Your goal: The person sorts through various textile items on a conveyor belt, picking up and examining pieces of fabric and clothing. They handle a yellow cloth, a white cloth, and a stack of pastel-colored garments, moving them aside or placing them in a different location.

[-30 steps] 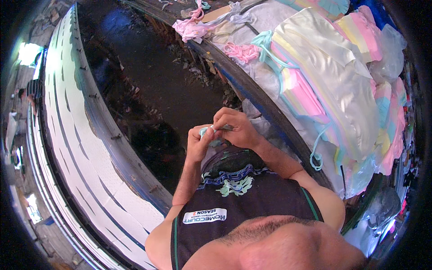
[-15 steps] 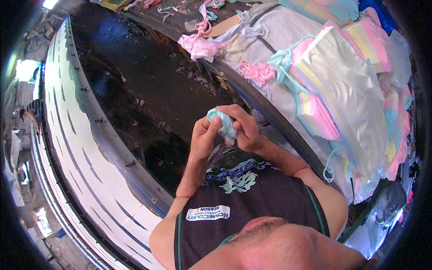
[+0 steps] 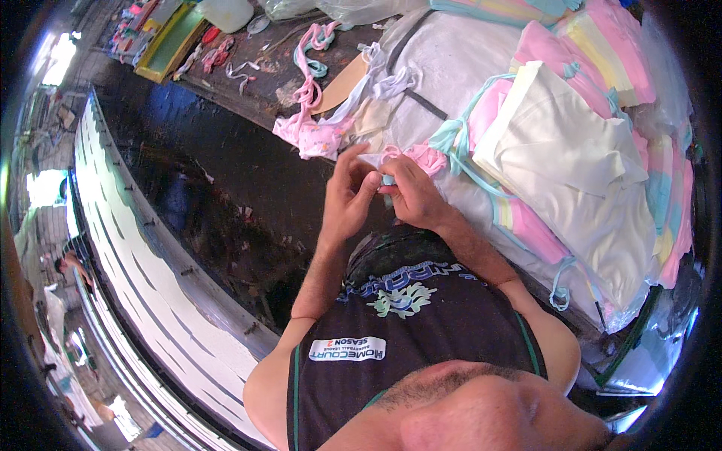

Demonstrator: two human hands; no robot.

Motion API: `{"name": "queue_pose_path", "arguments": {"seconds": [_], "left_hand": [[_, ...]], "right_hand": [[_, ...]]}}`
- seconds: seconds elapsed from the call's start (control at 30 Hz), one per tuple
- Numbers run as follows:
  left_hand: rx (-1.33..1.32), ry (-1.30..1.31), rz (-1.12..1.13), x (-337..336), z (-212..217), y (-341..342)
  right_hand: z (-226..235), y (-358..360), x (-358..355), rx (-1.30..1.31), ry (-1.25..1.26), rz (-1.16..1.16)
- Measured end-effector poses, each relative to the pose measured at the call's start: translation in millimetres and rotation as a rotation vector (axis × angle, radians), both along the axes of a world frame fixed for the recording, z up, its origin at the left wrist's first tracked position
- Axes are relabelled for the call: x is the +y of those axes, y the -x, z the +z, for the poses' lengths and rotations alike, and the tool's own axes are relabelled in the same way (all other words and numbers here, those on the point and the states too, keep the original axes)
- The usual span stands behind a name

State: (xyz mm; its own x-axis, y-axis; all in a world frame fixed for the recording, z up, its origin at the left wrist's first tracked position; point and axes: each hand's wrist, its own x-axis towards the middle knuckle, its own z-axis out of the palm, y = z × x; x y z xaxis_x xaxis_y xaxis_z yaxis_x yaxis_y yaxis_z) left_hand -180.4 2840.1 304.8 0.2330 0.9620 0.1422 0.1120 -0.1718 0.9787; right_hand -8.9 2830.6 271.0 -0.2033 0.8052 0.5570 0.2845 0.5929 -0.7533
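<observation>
One small aqua cloth (image 3: 388,180), mostly hidden by fingers, sits between the two hands; the right hand (image 3: 415,197) pinches it, while the left hand (image 3: 348,201) is curled with its thumb close by, and whether it grips I cannot tell; one pink cord bundle (image 3: 428,158) beyond is partly covered by the right hand; one cream cloth pile (image 3: 564,143) lies rightward, layers uncountable. Farther out on the worktop (image 3: 282,54) are one yellow-edged tray (image 3: 152,75), its green interior blurred, and one whitish container (image 3: 226,13), cut off above, contents unclear.
</observation>
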Motion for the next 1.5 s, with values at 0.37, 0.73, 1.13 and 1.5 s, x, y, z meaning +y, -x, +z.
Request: {"name": "queue_pose_path", "arguments": {"seconds": [0.37,0.73,1.13,1.5], "left_hand": [[-0.965,0.537,-0.390,80.9,-2.4,-21.0],[-0.919,0.674,-0.516,109.3,-2.1,-30.7],[-1.157,0.737,-0.729,149.6,-43.3,-1.9],[-0.712,0.558,-0.805,184.1,-32.9,-4.5]], "right_hand": [[16.8,-30.5,41.1,0.033,-0.093,-0.371],[-0.3,-43.9,86.3,-0.233,-0.049,-0.612],[30.5,28.0,102.8,-0.053,0.019,-0.708],[26.3,59.2,111.8,0.213,0.107,-0.629]]}}
